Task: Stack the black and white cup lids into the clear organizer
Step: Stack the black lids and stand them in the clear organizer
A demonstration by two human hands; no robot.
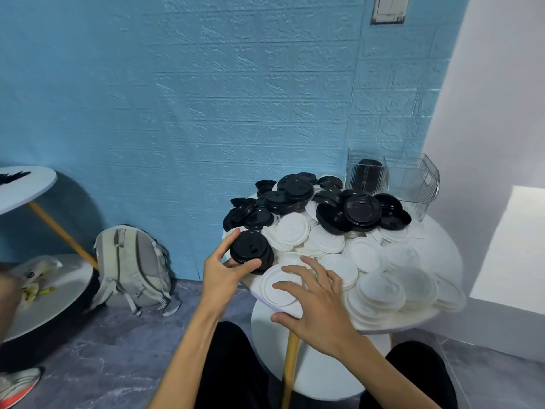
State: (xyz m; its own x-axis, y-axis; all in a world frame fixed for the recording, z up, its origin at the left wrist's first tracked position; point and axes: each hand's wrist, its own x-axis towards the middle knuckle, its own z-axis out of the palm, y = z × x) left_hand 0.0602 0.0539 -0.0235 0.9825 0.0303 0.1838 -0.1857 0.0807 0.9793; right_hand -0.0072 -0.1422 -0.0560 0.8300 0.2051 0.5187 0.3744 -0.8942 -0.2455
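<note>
With our left hand we grip a small stack of black lids at the near-left edge of the round white table, while our right hand rests spread-fingered on a white lid, and the clear organizer stands at the far side behind the heaped lids.
</note>
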